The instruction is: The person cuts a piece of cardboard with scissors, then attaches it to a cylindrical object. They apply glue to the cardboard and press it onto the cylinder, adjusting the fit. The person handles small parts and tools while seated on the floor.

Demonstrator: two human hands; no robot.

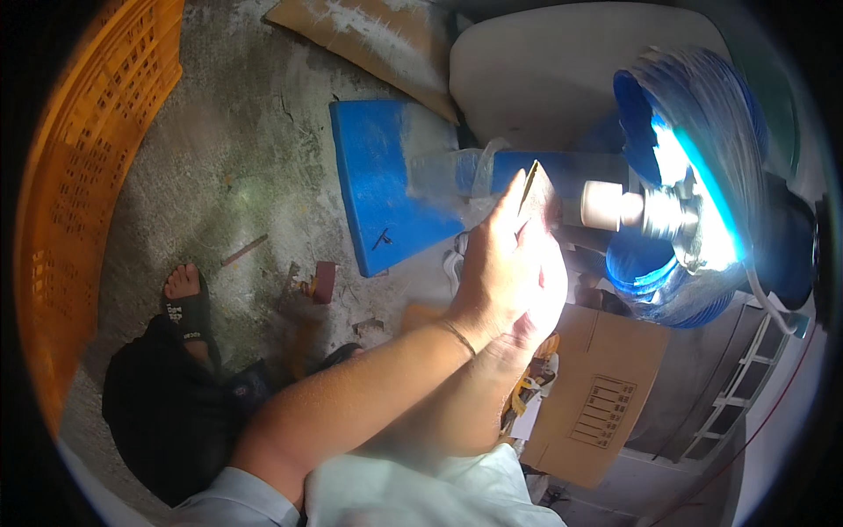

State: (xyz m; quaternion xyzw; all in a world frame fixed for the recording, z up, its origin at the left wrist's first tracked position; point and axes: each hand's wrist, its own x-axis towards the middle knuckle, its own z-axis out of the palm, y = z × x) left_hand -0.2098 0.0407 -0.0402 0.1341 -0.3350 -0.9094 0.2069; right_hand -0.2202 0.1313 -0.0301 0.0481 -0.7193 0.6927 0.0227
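Note:
My left hand (496,277) and my right hand (551,285) are pressed together near the middle of the view, the left one crossing over the right. From between their fingertips sticks up a thin, flat brownish piece (542,191) with a pointed corner; most of it is hidden by the hands. Fingers on both sides are closed around it. Just to its right, apart from it, a white cylinder (601,205) juts out on a spindle (665,213). A glaring lamp (709,198) lights this spot.
Blue plastic-wrapped housing (634,259) surrounds the spindle. A blue board (373,189) lies on the floor beyond my hands. At the right stands a cardboard box (593,386); an orange crate (83,167) rises at the left. A reddish block (324,283) rests near my foot (183,283).

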